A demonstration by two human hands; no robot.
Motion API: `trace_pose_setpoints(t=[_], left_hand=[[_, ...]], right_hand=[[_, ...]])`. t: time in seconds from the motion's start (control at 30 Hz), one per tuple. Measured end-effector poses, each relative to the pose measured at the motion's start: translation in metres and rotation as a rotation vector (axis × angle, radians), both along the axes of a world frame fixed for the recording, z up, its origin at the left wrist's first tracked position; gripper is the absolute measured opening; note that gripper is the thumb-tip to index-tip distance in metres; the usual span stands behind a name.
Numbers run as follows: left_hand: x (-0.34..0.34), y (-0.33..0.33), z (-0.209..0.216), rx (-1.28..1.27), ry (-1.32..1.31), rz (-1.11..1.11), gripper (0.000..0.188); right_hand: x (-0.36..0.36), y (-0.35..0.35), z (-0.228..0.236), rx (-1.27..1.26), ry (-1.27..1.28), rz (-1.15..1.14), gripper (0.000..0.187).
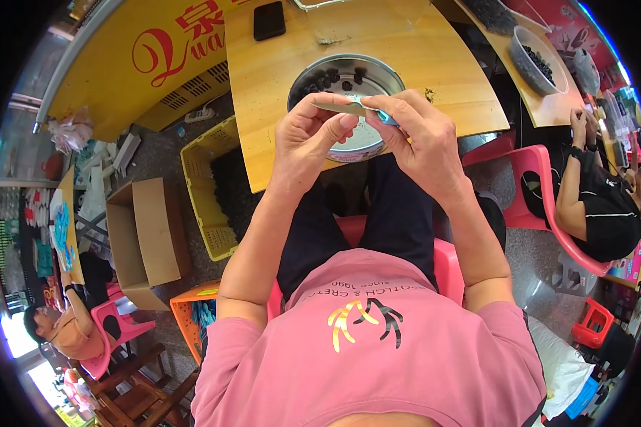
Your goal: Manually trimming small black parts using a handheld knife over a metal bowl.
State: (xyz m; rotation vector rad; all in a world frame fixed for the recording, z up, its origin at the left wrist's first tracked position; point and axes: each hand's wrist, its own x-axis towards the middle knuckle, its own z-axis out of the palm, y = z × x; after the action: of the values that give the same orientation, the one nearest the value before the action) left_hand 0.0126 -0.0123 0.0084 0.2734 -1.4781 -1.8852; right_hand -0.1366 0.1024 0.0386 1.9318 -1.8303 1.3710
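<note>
Both my hands are raised in front of me over a round metal bowl [386, 71]. My right hand [424, 132] is closed round the light-blue handle of a small knife [333, 108], whose blade points left. My left hand [310, 135] is pinched close to the blade, with thumb and fingers bent; whatever it holds is too small and too hidden to name. Several dark, small lumps [327, 78] lie along the bowl's far and left inner side. The hands cover part of the bowl.
The bowl stands on a wooden table [434, 64] with a black phone [269, 20] at its far left. Left are a yellow crate [201, 171] with dark contents, a cardboard box [144, 231] and an orange crate [183, 313]. Others sit at both sides on pink chairs [530, 181].
</note>
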Motion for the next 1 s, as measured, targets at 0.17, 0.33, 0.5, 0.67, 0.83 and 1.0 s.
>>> trace_pose_setpoints(t=[0.17, 0.33, 0.5, 0.67, 0.83, 1.0], left_hand=[[0.004, 0.006, 0.011, 0.005, 0.119, -0.176, 0.018], [0.006, 0.003, 0.006, 0.024, 0.047, -0.043, 0.015], [0.003, 0.009, 0.005, -0.169, 0.023, 0.075, 0.016], [0.022, 0.006, 0.001, -0.425, 0.022, 0.127, 0.016], [0.07, -0.005, -0.005, -0.452, -0.123, 0.261, 0.017], [0.143, -0.05, -0.033, -0.469, -0.599, 0.682, 0.019]], right_hand=[[-0.014, -0.006, -0.017, 0.111, 0.112, -0.204, 0.02], [-0.005, -0.003, 0.001, 0.195, -0.79, 0.071, 0.022], [0.017, -0.003, 0.003, 0.164, -1.06, 0.28, 0.02], [0.033, -0.008, -0.004, 0.226, -1.339, 0.352, 0.017], [0.032, -0.012, -0.009, 0.325, -1.217, 0.333, 0.018], [-0.003, 0.0, -0.019, 0.203, -1.189, 0.191, 0.017]])
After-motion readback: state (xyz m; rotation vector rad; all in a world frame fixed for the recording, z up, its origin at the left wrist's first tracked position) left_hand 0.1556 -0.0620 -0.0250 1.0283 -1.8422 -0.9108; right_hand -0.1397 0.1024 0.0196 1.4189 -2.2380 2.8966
